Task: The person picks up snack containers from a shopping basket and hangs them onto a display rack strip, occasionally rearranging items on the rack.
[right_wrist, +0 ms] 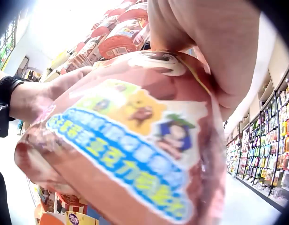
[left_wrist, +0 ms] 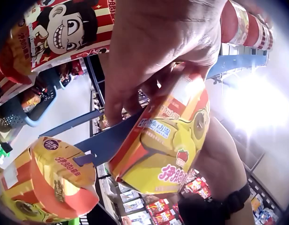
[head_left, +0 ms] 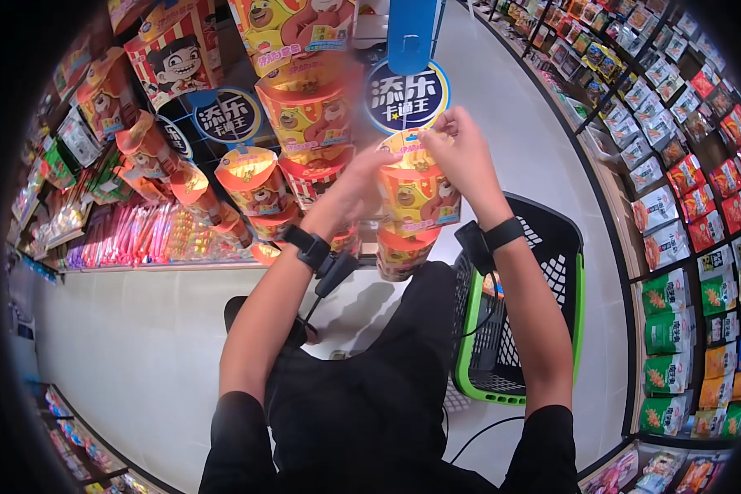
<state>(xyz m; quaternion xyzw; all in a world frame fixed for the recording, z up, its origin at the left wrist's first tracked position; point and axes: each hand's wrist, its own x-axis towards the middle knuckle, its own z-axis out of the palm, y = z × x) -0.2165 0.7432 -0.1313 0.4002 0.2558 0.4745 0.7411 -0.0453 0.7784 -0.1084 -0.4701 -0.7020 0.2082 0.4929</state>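
Note:
A yellow and red snack box [head_left: 420,198] with cartoon bears hangs in front of me below a round sign, in a column on a blue hanging strip [head_left: 410,41]. My right hand [head_left: 463,156] pinches its top edge near the hang tab. The left hand [head_left: 358,185], blurred in the head view, holds the box's left side. In the left wrist view its fingers reach behind the box [left_wrist: 165,140] to the blue strip [left_wrist: 104,140]. The right wrist view has the printed box face [right_wrist: 135,136] close up. Another snack box [head_left: 403,251] hangs directly below.
More columns of cartoon snack boxes [head_left: 305,119] hang to the left, above a shelf of pink-wrapped sweets [head_left: 144,235]. A black and green shopping basket [head_left: 575,329] stands on the floor by my right leg. Racks of bagged snacks [head_left: 665,329] line the right side.

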